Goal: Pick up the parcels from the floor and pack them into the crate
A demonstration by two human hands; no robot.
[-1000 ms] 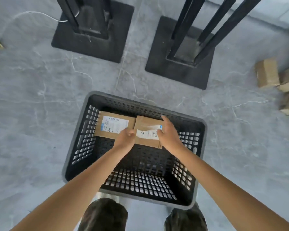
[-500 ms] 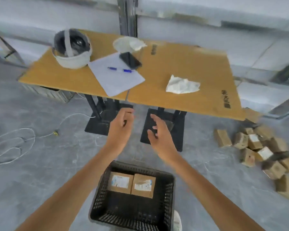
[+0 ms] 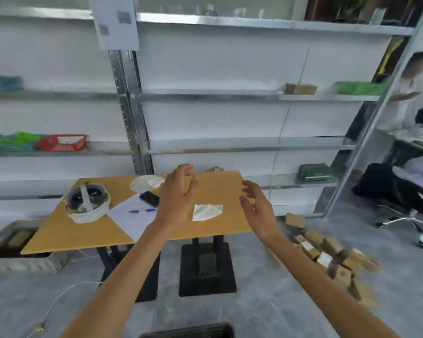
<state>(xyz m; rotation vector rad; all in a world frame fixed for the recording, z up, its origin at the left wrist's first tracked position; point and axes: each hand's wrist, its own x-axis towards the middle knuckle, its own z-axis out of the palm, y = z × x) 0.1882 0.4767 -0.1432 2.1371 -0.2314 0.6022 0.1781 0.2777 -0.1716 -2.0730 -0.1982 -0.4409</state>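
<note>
Brown cardboard parcels (image 3: 327, 254) lie heaped on the grey floor (image 3: 266, 311) at right. The black crate (image 3: 188, 331) shows only its rim, near. Left hand (image 3: 178, 198) and right hand (image 3: 259, 211) hang raised, fingers spread, holding nothing.

Beyond your hands stands a wooden table (image 3: 217, 189). On it, left of your left hand (image 3: 178, 198), lie a helmet (image 3: 87, 203), a sheet of paper (image 3: 130, 215) with a blue pen (image 3: 142, 211), a dark phone (image 3: 150, 198) and a white dish (image 3: 144, 183). Between your hands lies a crumpled tissue (image 3: 206, 212). Below and right of your right hand (image 3: 259, 211), parcels (image 3: 327, 257) are heaped on the grey floor (image 3: 266, 311).
</note>
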